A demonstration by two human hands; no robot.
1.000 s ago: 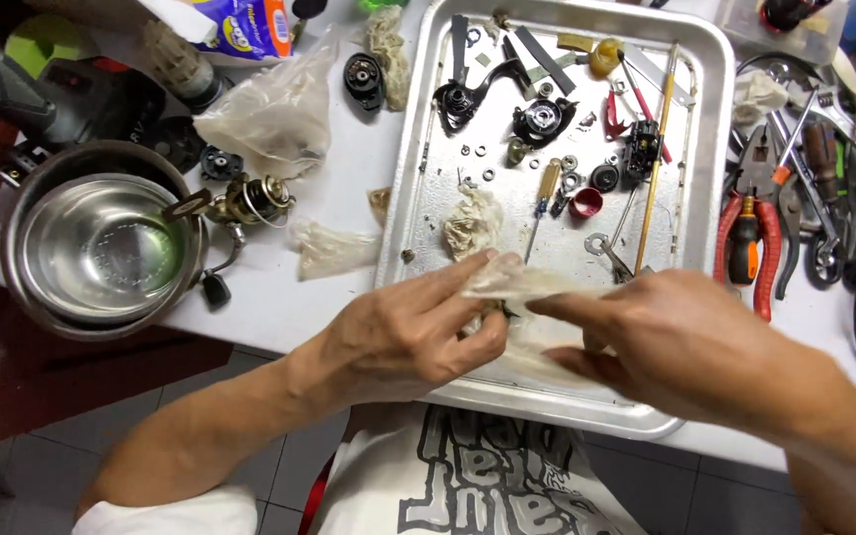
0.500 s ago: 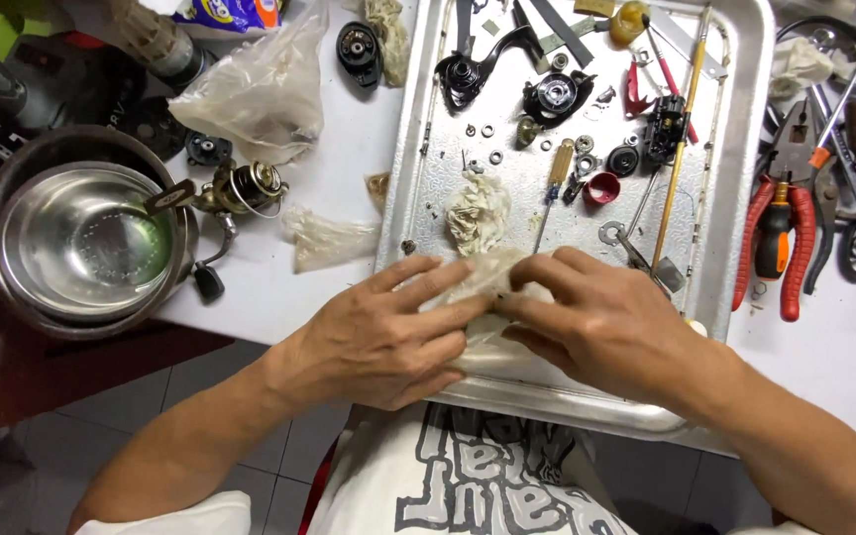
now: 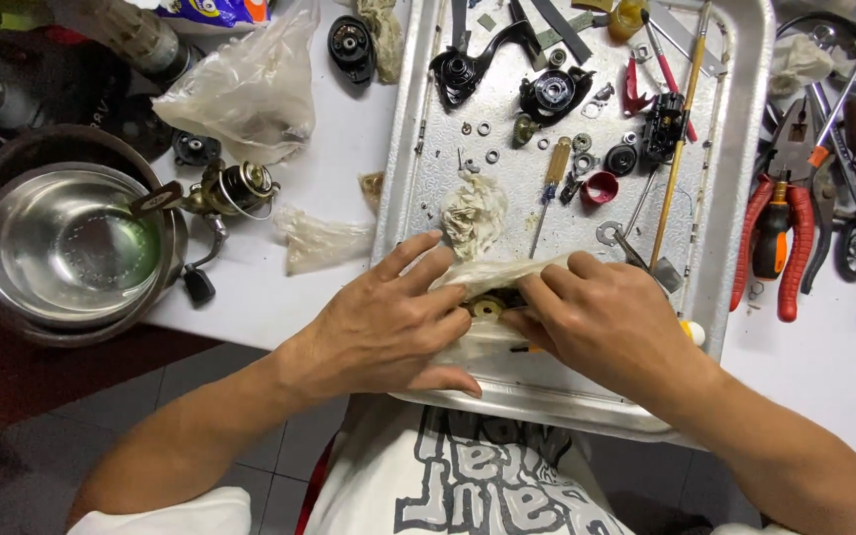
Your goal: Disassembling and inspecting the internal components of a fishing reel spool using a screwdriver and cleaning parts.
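Both hands meet over the near end of a long embossed metal tray [image 3: 735, 198] that lies on a white table [image 3: 824, 347]. The left hand [image 3: 388, 322] rests palm down with its fingers spread and their tips pressing on a crumpled, stained, pale cloth [image 3: 492, 275]. The right hand [image 3: 606, 322] comes in from the other side, its fingers curled and closed on the same cloth, so the two hands are almost touching. Between the fingertips, wrapped in the cloth, a small round brass-coloured gear [image 3: 488, 308] with a dark centre hole shows; it sits low over the tray's near end, and how much of it the cloth covers cannot be told. Just beyond the hands a wadded ball of dirty white rag [image 3: 473, 213] lies on the tray, with a small screwdriver with a wooden handle [image 3: 551, 178] beside it. Farther up the tray are scattered washers, a red plastic ring [image 3: 599, 187] and black reel body parts [image 3: 553, 94]. To the right of the tray, on the table, lie red-handled pliers [image 3: 780, 248]. To the left, a spinning fishing reel [image 3: 225, 193] lies near a stack of round steel bowls [image 3: 61, 248], with a crumpled clear plastic bag [image 3: 255, 84] beyond them.
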